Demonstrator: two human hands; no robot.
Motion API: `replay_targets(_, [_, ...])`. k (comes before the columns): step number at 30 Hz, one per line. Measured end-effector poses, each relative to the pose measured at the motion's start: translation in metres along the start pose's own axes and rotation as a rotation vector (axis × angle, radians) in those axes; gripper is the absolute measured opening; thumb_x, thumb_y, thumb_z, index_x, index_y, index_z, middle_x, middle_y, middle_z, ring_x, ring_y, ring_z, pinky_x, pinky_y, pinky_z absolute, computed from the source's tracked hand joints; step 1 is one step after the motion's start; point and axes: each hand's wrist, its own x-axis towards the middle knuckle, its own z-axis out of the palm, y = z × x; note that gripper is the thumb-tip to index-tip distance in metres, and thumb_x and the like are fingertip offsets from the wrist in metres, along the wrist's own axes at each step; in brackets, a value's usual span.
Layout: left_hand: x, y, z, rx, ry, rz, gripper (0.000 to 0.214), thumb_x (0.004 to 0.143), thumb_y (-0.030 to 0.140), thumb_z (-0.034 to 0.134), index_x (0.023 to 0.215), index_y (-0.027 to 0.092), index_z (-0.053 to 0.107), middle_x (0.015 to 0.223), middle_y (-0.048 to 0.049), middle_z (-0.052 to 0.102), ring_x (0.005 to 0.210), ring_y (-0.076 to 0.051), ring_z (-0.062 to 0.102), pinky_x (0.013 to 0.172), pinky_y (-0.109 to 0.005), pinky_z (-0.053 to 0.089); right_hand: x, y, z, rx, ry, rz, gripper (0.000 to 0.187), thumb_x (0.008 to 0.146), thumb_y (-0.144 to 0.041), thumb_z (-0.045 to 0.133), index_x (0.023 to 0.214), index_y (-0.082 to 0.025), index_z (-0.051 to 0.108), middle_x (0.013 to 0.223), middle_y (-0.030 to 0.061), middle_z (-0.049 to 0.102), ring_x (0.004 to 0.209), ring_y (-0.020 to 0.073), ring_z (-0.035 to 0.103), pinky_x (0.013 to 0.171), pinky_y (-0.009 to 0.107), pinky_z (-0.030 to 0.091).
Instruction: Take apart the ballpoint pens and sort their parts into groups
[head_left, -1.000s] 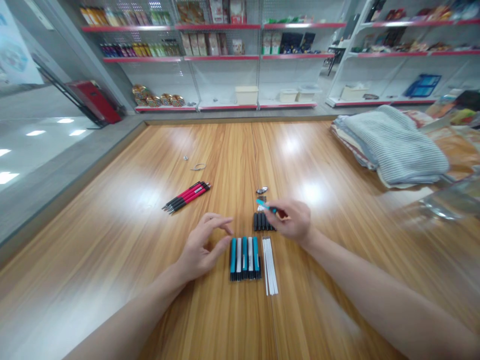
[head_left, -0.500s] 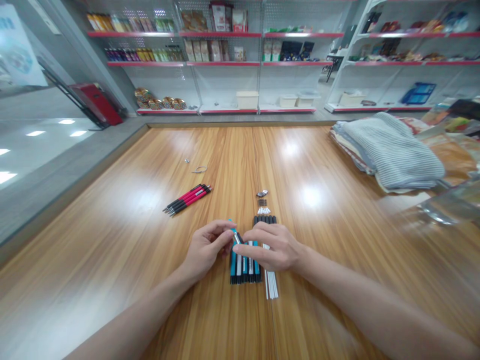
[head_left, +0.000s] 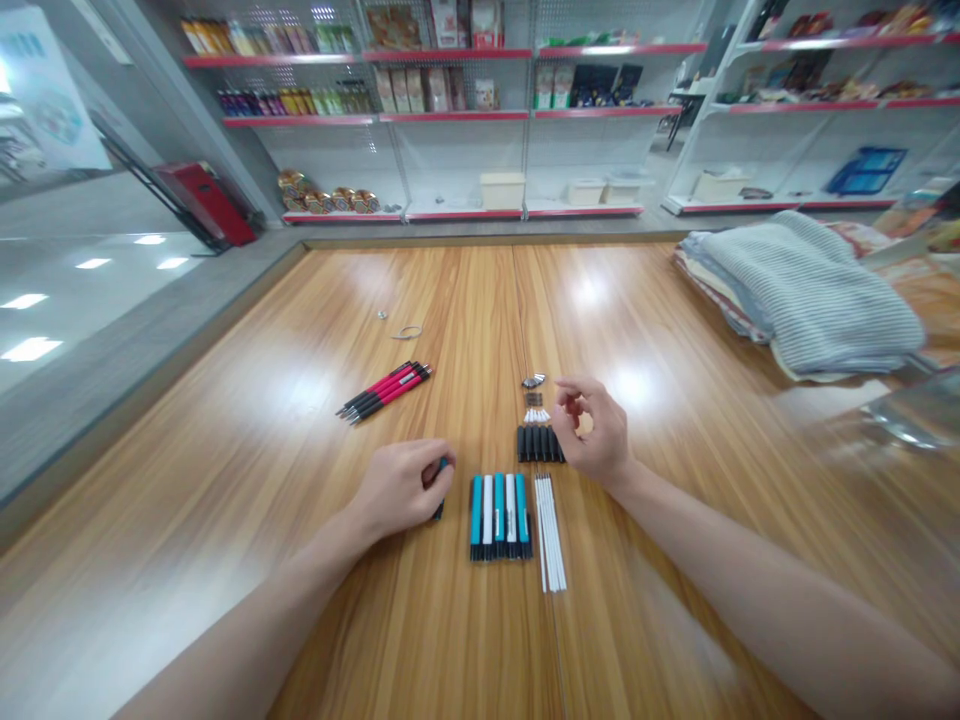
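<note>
My left hand (head_left: 401, 487) rests on the wooden table (head_left: 262, 420), closed round a teal pen barrel (head_left: 441, 490) whose dark end pokes out by the fingers. Just to its right lies a row of teal and white pen barrels (head_left: 500, 514), then several thin white refills (head_left: 551, 530). Beyond them sit a row of black pen parts (head_left: 540, 443), small white tips (head_left: 535, 415), tiny springs (head_left: 533, 398) and a metal clip (head_left: 533, 381). My right hand (head_left: 592, 428) hovers beside those small parts, thumb and forefinger curled in a pinch; whether anything is in them is too small to see.
A bundle of red and black pens (head_left: 386, 390) lies left of centre. A metal ring (head_left: 409, 332) and a small bit (head_left: 382, 315) lie farther back. Folded grey striped cloth (head_left: 814, 295) is piled at the right. Shop shelves (head_left: 450, 115) line the far wall.
The teal barrel passed from my right hand to my left, which has come down to the table left of the row. My right hand has moved back up beside the small parts.
</note>
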Motion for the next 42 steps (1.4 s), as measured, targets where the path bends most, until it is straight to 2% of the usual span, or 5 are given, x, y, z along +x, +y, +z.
replay_targets(4, [0.000,0.003,0.004,0.068,0.061,-0.029,0.025,0.086,0.029,0.050,0.107,0.021,0.061,0.061,0.0032,0.050,0.056,-0.011,0.049,0.057,-0.022,0.037,0.000,0.001,0.000,0.004,-0.021,0.007,0.032,0.080,-0.014,0.055,0.112,-0.020,0.053,0.079,0.0014,0.056,0.060,0.0115,0.048,0.052,0.025,0.043])
replay_targets(16, [0.002,0.006,0.008,0.165,0.087,-0.104,0.015,0.085,0.032,0.053,0.090,0.019,0.060,0.066,0.0007,0.055,0.061,-0.013,0.053,0.059,-0.024,0.038,0.002,0.002,-0.001,-0.005,-0.024,0.038,0.018,0.081,-0.014,0.055,0.098,-0.018,0.059,0.079,0.0023,0.054,0.063,0.0122,0.049,0.053,0.026,0.042])
replay_targets(24, [-0.001,0.021,-0.011,0.002,-0.156,-0.374,0.012,0.082,0.029,0.051,0.084,0.019,0.057,0.067,0.0005,0.064,0.061,-0.015,0.060,0.058,-0.025,0.039,0.002,0.002,-0.001,0.007,-0.042,0.056,0.016,0.082,-0.013,0.055,0.096,-0.019,0.059,0.079,0.0027,0.054,0.063,0.0125,0.048,0.052,0.026,0.042])
replay_targets(31, [-0.003,0.021,-0.021,-0.062,-0.270,-0.408,0.016,0.083,0.035,0.050,0.084,0.020,0.057,0.059,0.0018,0.062,0.055,-0.015,0.060,0.056,-0.026,0.041,0.002,0.004,-0.001,0.000,-0.055,0.065,0.014,0.082,-0.013,0.055,0.094,-0.019,0.060,0.079,0.0031,0.054,0.064,0.0131,0.049,0.053,0.027,0.042])
replay_targets(42, [-0.003,0.033,-0.008,-0.214,-0.309,-0.443,0.022,0.085,0.041,0.048,0.083,0.020,0.056,0.062,0.0028,0.063,0.046,-0.013,0.058,0.049,-0.024,0.042,0.005,0.002,-0.002,-0.011,-0.067,0.055,0.011,0.082,-0.013,0.055,0.090,-0.019,0.061,0.079,0.0034,0.056,0.066,0.0138,0.053,0.057,0.028,0.044])
